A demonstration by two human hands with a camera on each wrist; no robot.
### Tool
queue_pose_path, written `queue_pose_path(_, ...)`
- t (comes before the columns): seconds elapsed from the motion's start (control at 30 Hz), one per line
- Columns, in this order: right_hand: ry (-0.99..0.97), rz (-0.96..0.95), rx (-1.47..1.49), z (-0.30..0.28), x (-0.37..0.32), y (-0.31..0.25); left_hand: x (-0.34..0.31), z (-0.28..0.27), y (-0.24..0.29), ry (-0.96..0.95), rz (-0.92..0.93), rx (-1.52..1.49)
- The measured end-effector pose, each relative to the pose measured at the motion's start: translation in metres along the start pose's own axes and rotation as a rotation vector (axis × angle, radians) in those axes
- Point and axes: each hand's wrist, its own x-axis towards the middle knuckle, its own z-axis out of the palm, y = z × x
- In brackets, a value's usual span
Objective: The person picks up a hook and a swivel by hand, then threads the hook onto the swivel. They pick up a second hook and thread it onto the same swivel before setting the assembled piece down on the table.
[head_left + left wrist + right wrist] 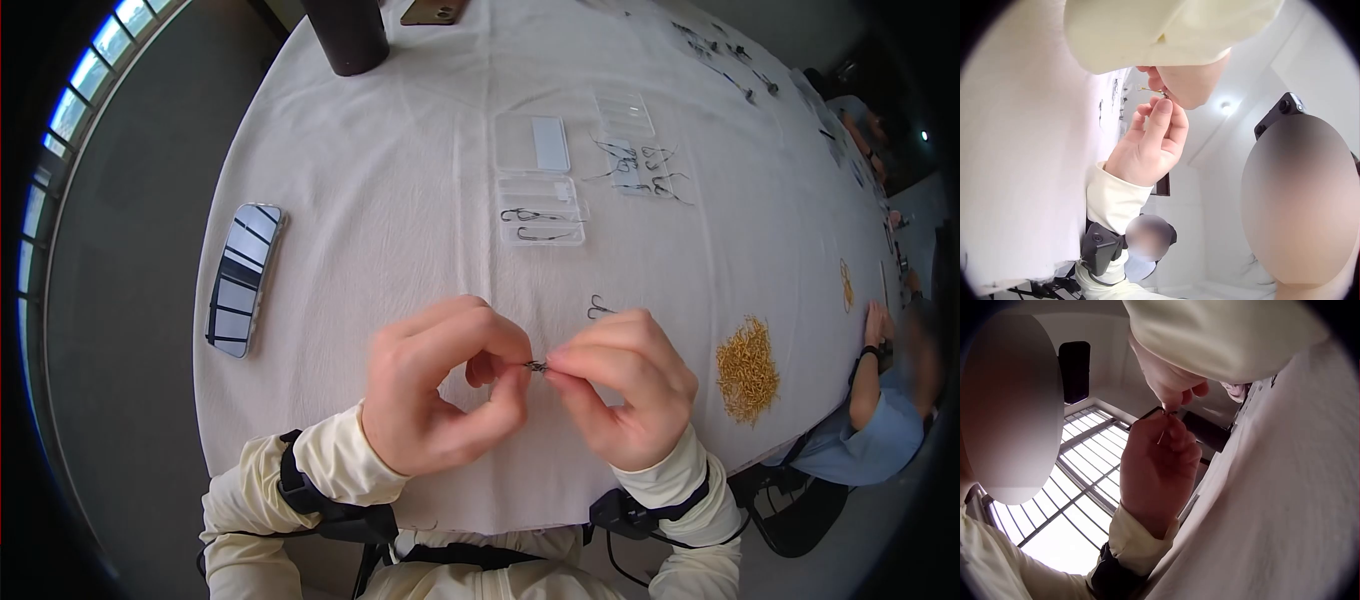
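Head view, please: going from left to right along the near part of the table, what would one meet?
Phone → left hand → small metal piece pinched by both hands → right hand → pile of golden hooks.

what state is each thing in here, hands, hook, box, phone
small hook, pinched in the air above the cloth
left hand, pinches the small hook
right hand, pinches the small hook too
clear box, lid open, dark hooks inside
phone, lying flat, screen up
gold hook pile, loose heap on the cloth
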Motion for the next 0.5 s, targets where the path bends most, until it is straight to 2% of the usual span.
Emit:
queue_pose_path(0.1,0.000,0.007,-0.024,-0.002,-0.001,-0.001,-0.001,0.000,0.002,-0.070,-0.069,-0.038)
queue_pose_path(0.23,0.016,0.065,-0.036,-0.002,0.000,-0.006,-0.003,0.007,-0.001,0.020,-0.043,-0.098)
queue_pose_path(0.37,-0.012,0.007,-0.036,-0.004,0.000,-0.004,-0.004,0.007,-0.003,0.019,-0.048,-0.119)
queue_pose_path(0.47,-0.046,0.077,0.004,-0.009,0.004,-0.007,-0.003,0.000,0.001,-0.076,-0.089,-0.057)
queue_pose_path(0.5,-0.052,0.155,0.074,-0.011,0.004,-0.006,-0.002,0.000,0.002,-0.077,-0.090,-0.058)
